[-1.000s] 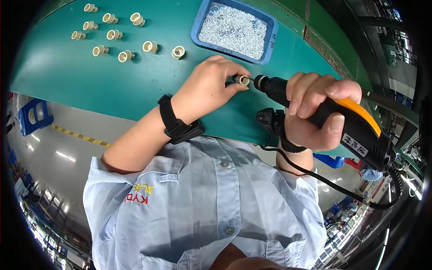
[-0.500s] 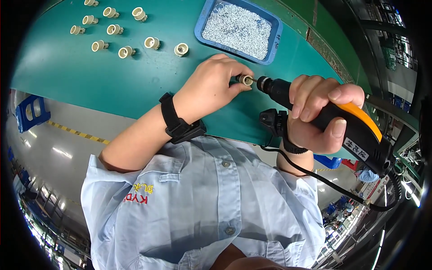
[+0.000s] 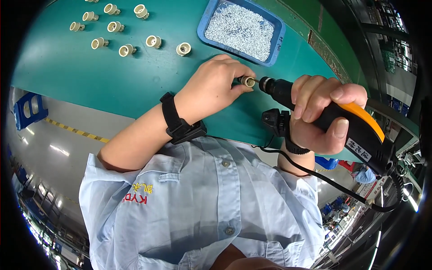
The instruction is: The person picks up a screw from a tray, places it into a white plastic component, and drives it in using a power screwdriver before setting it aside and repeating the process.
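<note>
Between the thumb and fingers of my left hand (image 3: 220, 81) is a small cream lamp socket (image 3: 248, 82), its round opening turned to the right. My right hand (image 3: 325, 112) is wrapped round a black and orange electric screwdriver (image 3: 281, 91). The bit points left and reaches the mouth of the socket; whether it touches a screw inside cannot be made out. Several similar cream sockets (image 3: 153, 42) stand or lie apart on the green table (image 3: 58, 67), up and left of my left hand.
A blue tray (image 3: 281, 36) full of small silvery screws (image 3: 238, 31) sits beyond my hands. The screwdriver's black cable (image 3: 333, 183) loops down on the right. A blue stool (image 3: 30, 110) stands on the floor to the left, past the table's edge.
Both hands, the socket and the screwdriver hold nearly the same pose. The whole view has shifted slightly.
</note>
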A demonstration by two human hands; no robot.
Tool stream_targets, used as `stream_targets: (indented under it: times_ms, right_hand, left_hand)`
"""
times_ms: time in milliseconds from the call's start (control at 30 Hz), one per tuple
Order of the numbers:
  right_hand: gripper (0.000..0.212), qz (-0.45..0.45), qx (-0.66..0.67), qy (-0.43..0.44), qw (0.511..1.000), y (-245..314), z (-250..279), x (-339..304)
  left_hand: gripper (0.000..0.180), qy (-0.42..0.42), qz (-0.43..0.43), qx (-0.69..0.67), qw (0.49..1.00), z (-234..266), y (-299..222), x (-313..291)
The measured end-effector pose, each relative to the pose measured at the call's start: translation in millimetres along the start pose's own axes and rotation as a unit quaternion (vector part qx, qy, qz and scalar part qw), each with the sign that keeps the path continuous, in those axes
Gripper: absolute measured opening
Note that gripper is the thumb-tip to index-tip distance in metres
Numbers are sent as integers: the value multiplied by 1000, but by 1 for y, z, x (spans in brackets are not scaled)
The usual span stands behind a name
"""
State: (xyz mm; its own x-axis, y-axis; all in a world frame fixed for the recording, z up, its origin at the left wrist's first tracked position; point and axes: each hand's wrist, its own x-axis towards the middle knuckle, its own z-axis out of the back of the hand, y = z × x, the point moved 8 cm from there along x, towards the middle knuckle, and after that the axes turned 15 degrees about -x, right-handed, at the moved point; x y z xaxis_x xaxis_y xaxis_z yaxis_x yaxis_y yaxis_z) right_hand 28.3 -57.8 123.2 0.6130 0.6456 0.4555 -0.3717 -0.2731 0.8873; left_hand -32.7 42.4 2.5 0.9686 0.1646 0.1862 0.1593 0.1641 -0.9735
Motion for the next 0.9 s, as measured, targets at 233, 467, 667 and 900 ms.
stream_targets:
  times_ms: [233, 467, 667, 900]
  right_hand:
    - [44, -8, 0, 1, 1000, 1, -3, 2]
    - [44, -37, -23, 15, 999, 1, -7, 7]
    - [32, -37, -84, 14, 996, 1, -16, 13]
    - [31, -38, -75, 20, 996, -4, -17, 15]
  left_hand:
    - [23, 2, -3, -7, 1000, 0, 0, 0]
    - [21, 1, -4, -8, 1000, 0, -1, 0]
    - [18, -13, -8, -20, 1000, 1, -3, 0]
    - [18, 1, -5, -20, 1000, 0, -2, 0]
